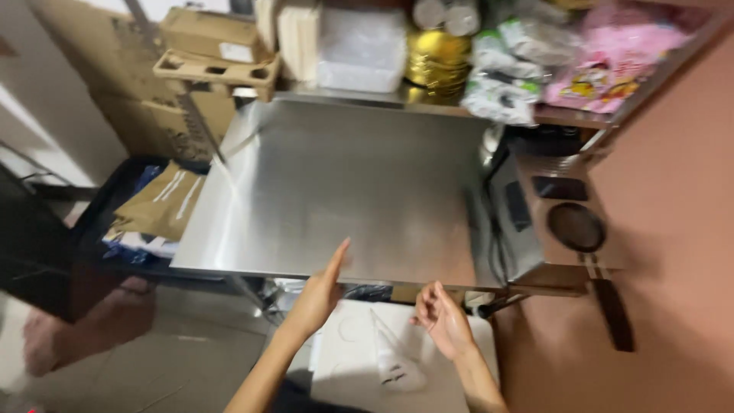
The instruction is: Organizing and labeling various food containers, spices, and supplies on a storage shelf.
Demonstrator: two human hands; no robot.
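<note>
Your left hand (321, 294) is stretched out flat, fingers together and pointing up and away from you, its tips just reaching the near edge of the bare, shiny stainless-steel table (344, 183). It grips nothing; the palm is released and empty. Your right hand (443, 317) hangs a little lower and closer to you, fingers loosely curled, also empty, and it touches nothing that shows.

So the table lies straight ahead of both hands, its long side running left to right across your view, and the left hand is the nearer one, right at the rim, while the right sits back from it. Below and between your hands there is a white flat board (367, 359), with a clear, cone-shaped plastic bag (394, 359) lying on it just beside your right wrist.

Further out, at the table's right end, a boxy metal appliance with a round dark dial (569, 222) stands against the reddish wall. Behind the table, a shelf carries a stack of gold round boards (436, 61), white plastic containers (359, 46) and pink patterned packets (612, 69). To your left, brown cardboard boxes (206, 46) and a dark crate of brown paper bags (157, 206).
</note>
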